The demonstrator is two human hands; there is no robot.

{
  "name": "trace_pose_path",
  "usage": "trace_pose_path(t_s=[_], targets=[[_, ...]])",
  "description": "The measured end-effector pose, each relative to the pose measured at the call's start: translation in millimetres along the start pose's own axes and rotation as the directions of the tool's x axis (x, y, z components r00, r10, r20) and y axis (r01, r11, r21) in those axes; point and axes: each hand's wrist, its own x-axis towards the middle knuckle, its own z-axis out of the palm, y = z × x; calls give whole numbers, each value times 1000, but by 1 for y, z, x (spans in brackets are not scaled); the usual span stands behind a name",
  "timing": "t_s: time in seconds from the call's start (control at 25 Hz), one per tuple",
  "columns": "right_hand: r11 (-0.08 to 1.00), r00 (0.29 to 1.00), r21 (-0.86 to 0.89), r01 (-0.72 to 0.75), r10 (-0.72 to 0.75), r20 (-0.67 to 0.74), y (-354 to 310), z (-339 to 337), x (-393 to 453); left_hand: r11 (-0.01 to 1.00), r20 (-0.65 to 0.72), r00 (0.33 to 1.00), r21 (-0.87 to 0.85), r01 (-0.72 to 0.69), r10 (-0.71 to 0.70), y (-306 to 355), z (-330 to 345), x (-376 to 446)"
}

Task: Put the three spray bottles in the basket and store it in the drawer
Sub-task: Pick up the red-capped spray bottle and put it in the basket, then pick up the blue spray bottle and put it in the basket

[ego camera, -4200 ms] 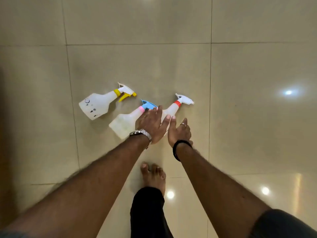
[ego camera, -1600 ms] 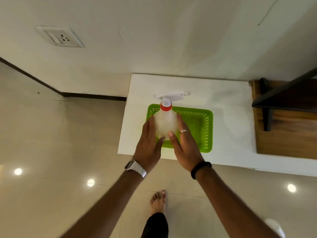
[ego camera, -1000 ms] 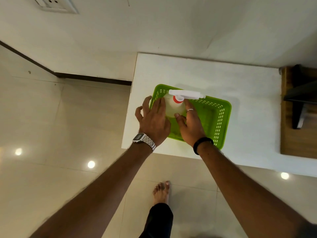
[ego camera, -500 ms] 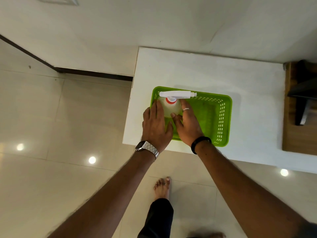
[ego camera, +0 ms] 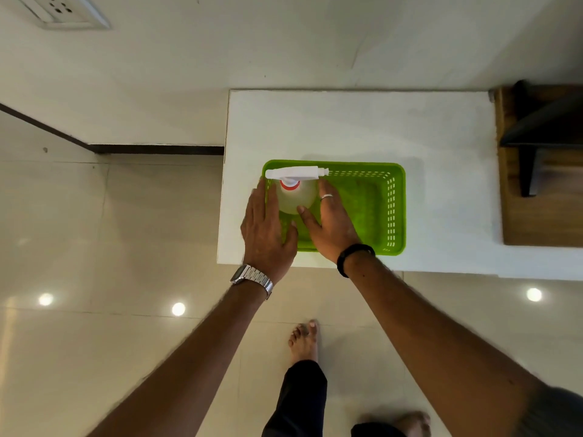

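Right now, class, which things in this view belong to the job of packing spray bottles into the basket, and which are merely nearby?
Belongs to the job:
translucent spray bottle with red collar, upright
green perforated plastic basket
left hand
right hand

Merely nearby:
white table top
wall socket
brown wooden furniture

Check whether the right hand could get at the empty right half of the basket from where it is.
Probably yes: the right hand already sits over the green basket, whose right half lies open, the spray bottle standing at its left end.
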Motion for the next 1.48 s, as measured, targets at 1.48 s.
trace_pose_path(t_s=[1.48], targets=[[-213,132,944,-253,959,251,597,-142,-623,266,998,-41,-51,-963,41,400,593,-416]])
